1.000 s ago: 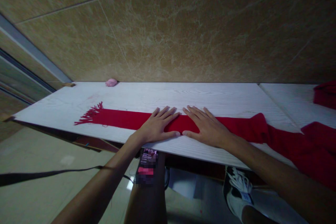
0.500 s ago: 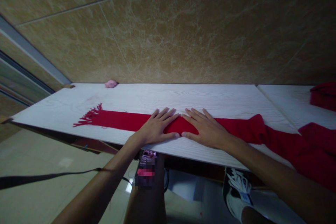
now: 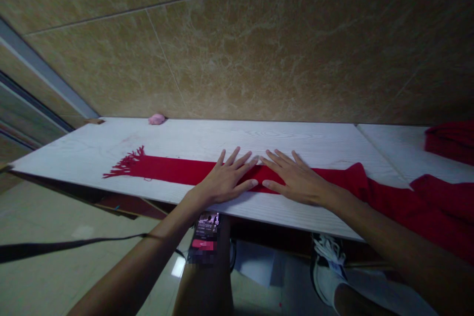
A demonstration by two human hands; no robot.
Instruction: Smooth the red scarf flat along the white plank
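Note:
A red scarf [image 3: 177,170] runs lengthwise along the white wooden tabletop [image 3: 229,133], its fringed end spread at the left. Across its middle lies my left hand [image 3: 229,177], fingers spread and palm down. My right hand [image 3: 296,180] rests beside it on the same strip, also flat with fingers apart. The thumbs point toward each other with a small gap of red cloth between them. Right of my hands the scarf turns wrinkled and bunched, partly hidden by my right forearm.
Another dark red folded cloth [image 3: 452,142] sits at the far right. A small pink lump [image 3: 156,119] lies against the marbled wall [image 3: 259,49]. Below the table edge, a phone [image 3: 203,237] rests on my leg, and a white shoe [image 3: 328,276] shows at right.
Both hands have shifted slightly to the right along the scarf, still flat with fingers spread. The view has moved a little; the scarf's fringed end looks the same.

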